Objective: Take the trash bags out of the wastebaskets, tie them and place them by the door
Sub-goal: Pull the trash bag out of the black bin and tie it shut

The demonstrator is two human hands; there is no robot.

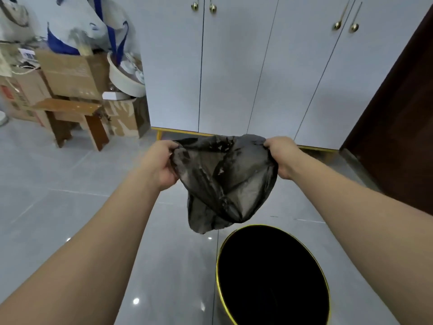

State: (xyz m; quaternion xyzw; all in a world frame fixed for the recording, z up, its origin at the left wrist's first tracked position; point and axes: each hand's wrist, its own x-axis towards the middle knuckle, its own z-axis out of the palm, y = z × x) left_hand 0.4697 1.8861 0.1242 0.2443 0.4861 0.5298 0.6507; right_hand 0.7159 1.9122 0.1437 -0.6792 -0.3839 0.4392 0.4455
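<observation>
A thin black trash bag (222, 181) hangs in the air between my hands, stretched wide at its top and sagging to a loose point below. My left hand (161, 163) grips its left top edge. My right hand (280, 156) grips the right top edge. Below and slightly right of the bag stands a round black wastebasket (271, 277) with a gold rim; its inside looks dark and I cannot tell what it holds. The bag's lower end hangs clear above the basket's far rim.
White cabinet doors (234, 66) with gold handles fill the wall ahead. A dark brown door (398, 125) or panel stands at the right. Cardboard boxes (70, 73), a wooden stool (77, 118) and bags are piled at the back left. Glossy grey floor tiles (58, 195) lie underfoot.
</observation>
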